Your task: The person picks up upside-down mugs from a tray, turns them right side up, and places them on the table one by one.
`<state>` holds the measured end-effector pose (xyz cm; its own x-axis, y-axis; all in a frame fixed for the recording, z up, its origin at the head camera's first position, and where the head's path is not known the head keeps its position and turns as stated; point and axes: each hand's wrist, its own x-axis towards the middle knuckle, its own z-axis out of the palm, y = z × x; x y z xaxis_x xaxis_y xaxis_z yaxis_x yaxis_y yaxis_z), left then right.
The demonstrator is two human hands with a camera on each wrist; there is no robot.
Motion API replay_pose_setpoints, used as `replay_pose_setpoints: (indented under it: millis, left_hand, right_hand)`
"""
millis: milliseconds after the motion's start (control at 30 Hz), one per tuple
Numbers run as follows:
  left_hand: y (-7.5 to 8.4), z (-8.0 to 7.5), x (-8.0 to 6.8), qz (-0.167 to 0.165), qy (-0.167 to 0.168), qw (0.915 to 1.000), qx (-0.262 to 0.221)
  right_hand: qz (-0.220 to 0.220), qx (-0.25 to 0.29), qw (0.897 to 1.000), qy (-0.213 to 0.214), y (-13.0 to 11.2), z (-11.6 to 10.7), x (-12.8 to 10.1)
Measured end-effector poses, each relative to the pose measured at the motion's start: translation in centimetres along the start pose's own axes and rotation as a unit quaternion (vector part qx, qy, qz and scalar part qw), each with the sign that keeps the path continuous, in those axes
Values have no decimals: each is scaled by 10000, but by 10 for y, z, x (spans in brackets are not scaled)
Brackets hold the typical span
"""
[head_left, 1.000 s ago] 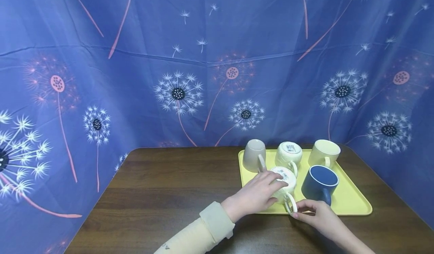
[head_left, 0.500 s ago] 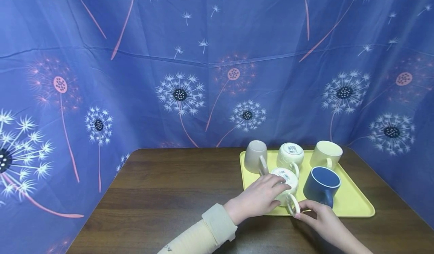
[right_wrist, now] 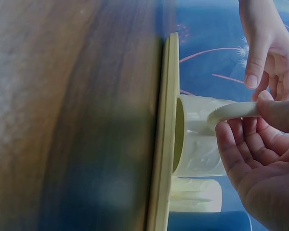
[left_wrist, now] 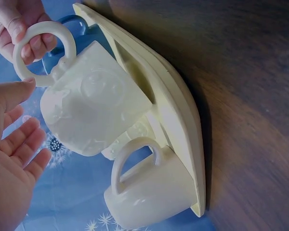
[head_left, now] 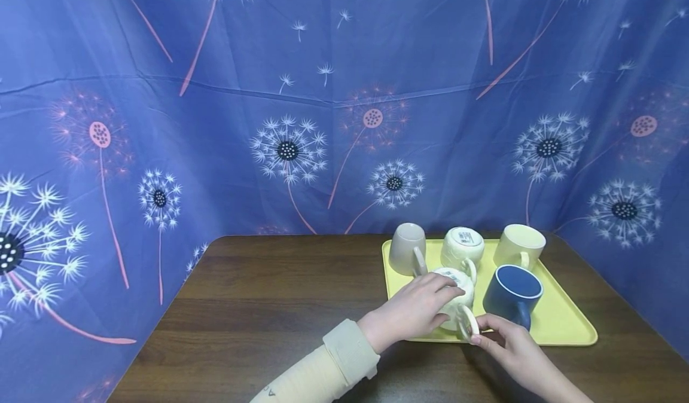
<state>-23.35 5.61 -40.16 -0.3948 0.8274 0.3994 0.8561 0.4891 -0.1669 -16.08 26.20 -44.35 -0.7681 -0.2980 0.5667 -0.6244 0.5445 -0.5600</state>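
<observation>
An embossed white mug stands upside down at the front of the yellow tray, base and label upward. In the right wrist view a strip of its mouth shows, so its near rim looks slightly lifted from the tray. My right hand pinches the mug's handle between thumb and fingers. My left hand hovers over the mug's left side with fingers loosely spread. In the left wrist view the left fingers stand apart from the mug's wall, the thumb close to the handle.
Behind stand a grey upturned mug, a second embossed white mug upside down, and an upright cream mug. An upright blue mug is just right of the held one. The wooden table extends left.
The head view has shifted a little. My left fingers lie slightly further over the mug's base; the right hand keeps its pinch on the handle, and the other mugs stay put.
</observation>
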Motion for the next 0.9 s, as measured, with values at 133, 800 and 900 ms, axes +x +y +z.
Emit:
replay_pose_setpoints:
  millis: [133,800,900]
  left_hand:
    - [-1,-3,0,-13,-47,10000,4]
    - [-5,-31,-6,167,375,9991,-145]
    - [-6,-36,-8,182,440,9987,-154]
  right_hand:
    - [-96,57,9999,6,-3,0,3]
    - [-102,863,9956,-345,-30,-9,12]
    - [-124,943,9946,-423,-33,-11,14]
